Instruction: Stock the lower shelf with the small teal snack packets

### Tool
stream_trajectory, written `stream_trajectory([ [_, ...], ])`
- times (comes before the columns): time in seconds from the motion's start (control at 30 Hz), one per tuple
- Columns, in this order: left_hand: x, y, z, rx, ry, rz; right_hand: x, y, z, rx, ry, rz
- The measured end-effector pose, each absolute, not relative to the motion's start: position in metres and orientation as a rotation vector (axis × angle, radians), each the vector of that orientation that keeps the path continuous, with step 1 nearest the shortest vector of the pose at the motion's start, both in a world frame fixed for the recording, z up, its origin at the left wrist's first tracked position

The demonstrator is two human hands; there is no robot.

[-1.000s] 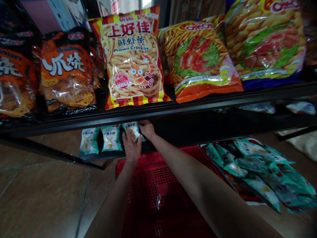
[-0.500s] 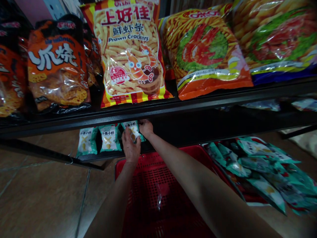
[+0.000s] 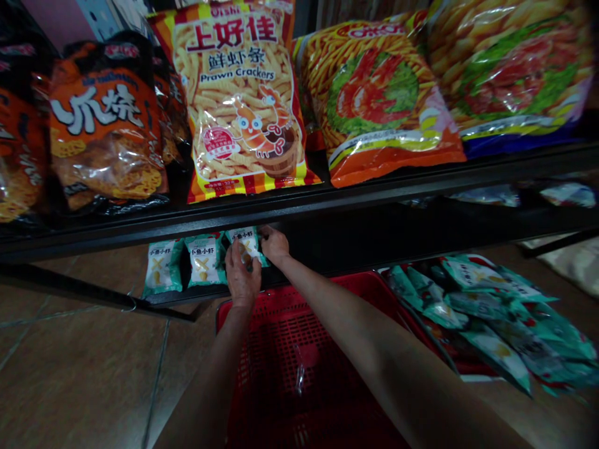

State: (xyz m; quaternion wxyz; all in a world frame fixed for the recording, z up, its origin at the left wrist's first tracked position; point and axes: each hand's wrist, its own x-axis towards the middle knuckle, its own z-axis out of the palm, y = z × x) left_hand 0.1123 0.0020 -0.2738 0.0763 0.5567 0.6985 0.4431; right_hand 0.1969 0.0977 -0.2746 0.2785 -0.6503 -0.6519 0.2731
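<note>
Both my hands reach under the upper shelf to a row of small teal snack packets on the lower shelf. My left hand curls over the front of the rightmost small teal packet. My right hand grips the same packet at its right edge, fingers closed. Two more small teal packets stand upright to the left. A red plastic basket sits on the floor under my arms.
The black upper shelf carries large bags: orange snack bags, a striped prawn cracker bag and shrimp stick bags. A heap of teal packets lies at the right. Brown tiled floor shows at the left.
The view dropped slightly and shifted. My left hand slid a little up and left over the rightmost packet; my right hand stays at its edge.
</note>
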Motion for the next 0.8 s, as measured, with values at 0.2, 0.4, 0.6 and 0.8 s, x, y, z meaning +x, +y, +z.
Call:
stream_trajectory([
  [0.2, 0.112, 0.001, -0.276, 1.681, 2.137, 1.237, 0.198, 0.099, -0.274, -1.752, -1.762, 0.741],
  [0.4, 0.112, 0.000, -0.278, 1.714, 2.162, 1.207, 0.200, 0.100, -0.272, -1.747, -1.798, 0.756],
  [0.6, 0.108, 0.002, -0.283, 1.773, 2.191, 1.208, 0.200, 0.100, -0.271, -1.775, -1.843, 0.751],
  [0.8, 0.108, 0.004, -0.290, 1.871, 2.209, 1.240, 0.201, 0.101, -0.272, -1.770, -1.773, 0.774],
])
